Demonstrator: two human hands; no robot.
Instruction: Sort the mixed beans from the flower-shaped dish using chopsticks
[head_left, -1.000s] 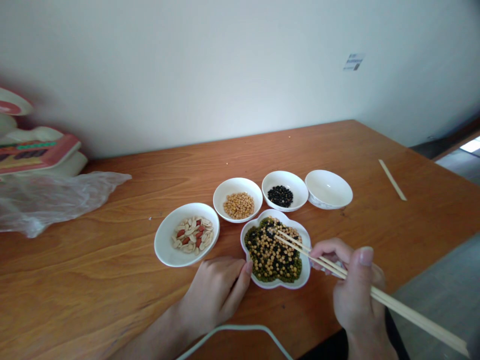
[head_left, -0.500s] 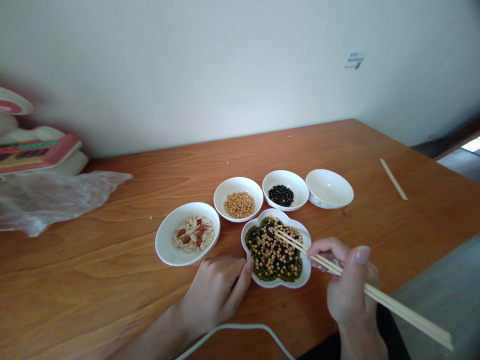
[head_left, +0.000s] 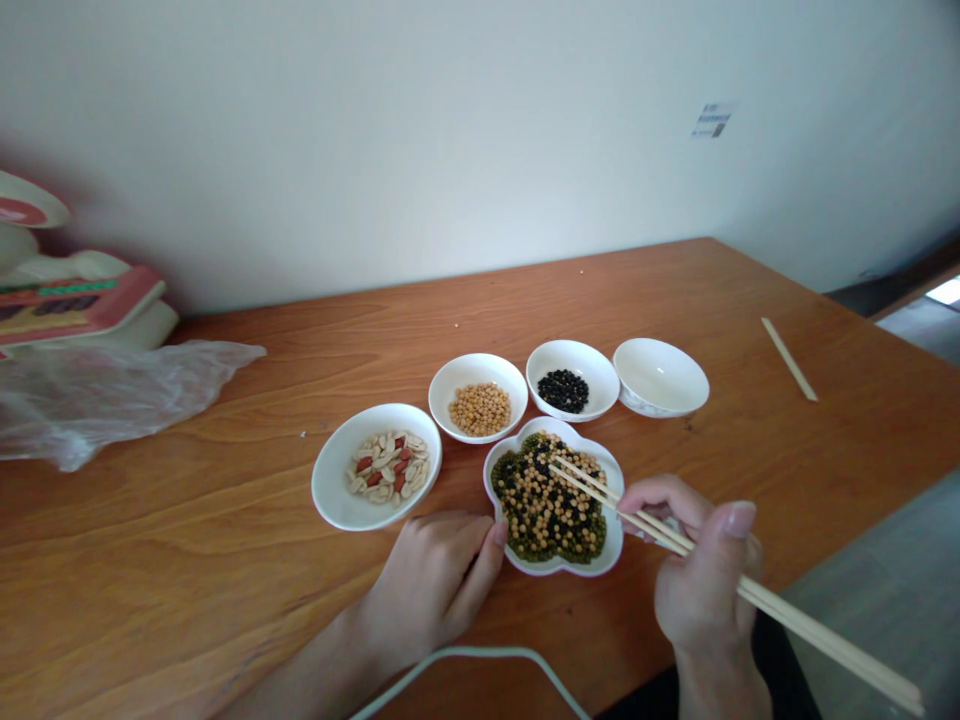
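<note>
My left hand (head_left: pixel 439 580) rests on the table, thumb and fingers closed on the left rim of a white flower-shaped dish (head_left: pixel 614 525). Yellow soybeans, black beans and small green beans (head_left: pixel 517 548) lie mixed in that dish. In my right hand (head_left: pixel 705 580) is a pair of wooden chopsticks (head_left: pixel 817 637). Their tips are slightly apart and reach down among the beans in the upper middle of the dish; I cannot make out whether a bean is between them. The right fingers partly cover the sticks.
Behind the dish stand bowls of soybeans (head_left: pixel 480 410), black beans (head_left: pixel 562 391) and one without contents (head_left: pixel 660 375). A bowl of pale and red seeds (head_left: pixel 387 468) is left. A wooden stick (head_left: pixel 789 360), plastic bag (head_left: pixel 150 390), toy keyboard (head_left: pixel 90 305) and white cable (head_left: pixel 487 652) lie around.
The chopstick tips have spread a little apart, and my right thumb has shifted slightly to the right with the back ends of the sticks. My left hand stays on the dish's rim.
</note>
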